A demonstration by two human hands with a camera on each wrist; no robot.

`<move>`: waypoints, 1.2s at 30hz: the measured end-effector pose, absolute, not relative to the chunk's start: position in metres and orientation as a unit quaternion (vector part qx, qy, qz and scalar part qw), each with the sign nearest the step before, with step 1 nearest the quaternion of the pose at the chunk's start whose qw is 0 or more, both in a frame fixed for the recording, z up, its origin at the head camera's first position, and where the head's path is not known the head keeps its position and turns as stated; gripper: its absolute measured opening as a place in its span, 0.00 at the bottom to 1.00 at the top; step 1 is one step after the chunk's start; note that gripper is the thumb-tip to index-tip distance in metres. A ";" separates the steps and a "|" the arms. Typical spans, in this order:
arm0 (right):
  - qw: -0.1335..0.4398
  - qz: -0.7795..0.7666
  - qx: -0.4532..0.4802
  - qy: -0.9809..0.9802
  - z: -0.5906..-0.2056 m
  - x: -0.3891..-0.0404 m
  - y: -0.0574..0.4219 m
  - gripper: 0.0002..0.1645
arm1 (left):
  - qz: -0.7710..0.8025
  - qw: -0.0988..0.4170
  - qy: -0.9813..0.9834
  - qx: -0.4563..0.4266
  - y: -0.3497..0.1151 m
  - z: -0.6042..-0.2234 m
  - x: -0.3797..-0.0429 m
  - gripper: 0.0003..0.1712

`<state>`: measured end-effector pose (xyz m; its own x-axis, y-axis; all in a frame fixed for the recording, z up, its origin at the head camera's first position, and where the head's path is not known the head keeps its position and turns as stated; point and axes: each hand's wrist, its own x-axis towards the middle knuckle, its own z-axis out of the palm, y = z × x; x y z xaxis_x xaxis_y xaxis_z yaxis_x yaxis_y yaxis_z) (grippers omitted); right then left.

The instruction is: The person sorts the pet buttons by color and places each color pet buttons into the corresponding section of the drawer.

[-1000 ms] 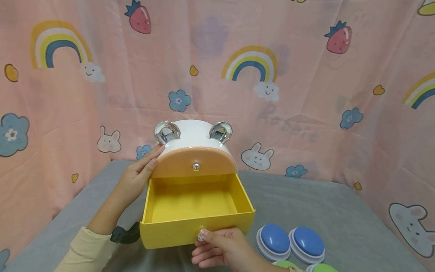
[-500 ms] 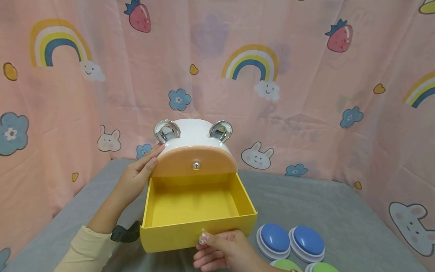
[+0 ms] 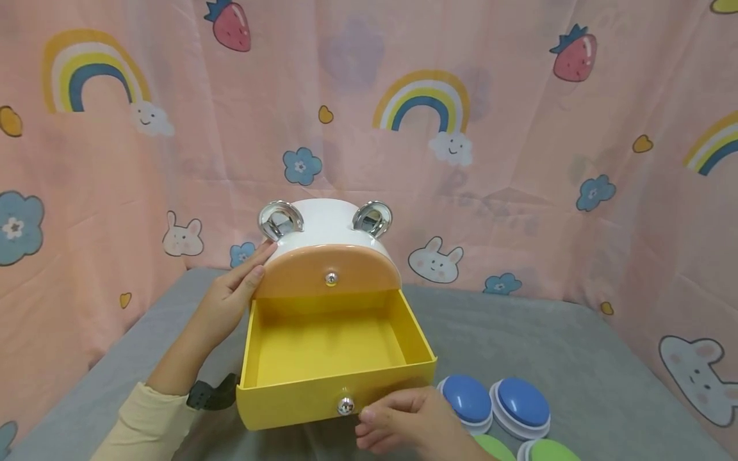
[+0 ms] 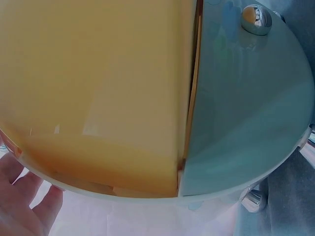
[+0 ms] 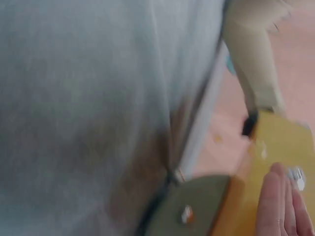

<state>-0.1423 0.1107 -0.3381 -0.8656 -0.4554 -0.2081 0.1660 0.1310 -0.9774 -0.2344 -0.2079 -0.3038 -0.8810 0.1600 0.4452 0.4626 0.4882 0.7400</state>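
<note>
The fingers (image 3: 380, 428) of your right hand (image 3: 421, 416) are loosely bent, thumb tip near the forefinger, and sit just beside the lower knob (image 3: 346, 405) with a narrow gap between; in the right wrist view they lie close alongside one another. The fingers of your left hand (image 3: 221, 307) are fairly straight and laid against the left side of the white bear-eared drawer box (image 3: 325, 221), your thumb at the edge of its orange upper drawer front (image 3: 294, 275).

The box stands in the middle of the grey-covered desk (image 3: 530, 346), its yellow lower drawer (image 3: 288, 406) pulled well out towards you and the upper one pushed in. On your left arm are a black wristband (image 3: 213, 394) and a cream sleeve (image 3: 151, 419).

Around it: four push buttons on white bases lie to the right of the drawer. The nearer-left blue button (image 3: 468, 398) is partly covered by your right hand, and your right wrist hides part of the left green button (image 3: 492, 446). The picture edge cuts off both green ones.

Count: one box, two drawers, two knobs, two silver ears (image 3: 280, 221), two blue buttons, two green buttons. Behind hangs pink printed cloth (image 3: 259, 128), bearing three rainbows, one cut by the right edge, and two strawberries.
</note>
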 end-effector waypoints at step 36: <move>0.096 -0.473 0.089 0.871 -0.377 -0.182 0.224 0.58 | -0.468 0.162 -0.849 -0.181 -0.206 -0.304 -0.234 0.26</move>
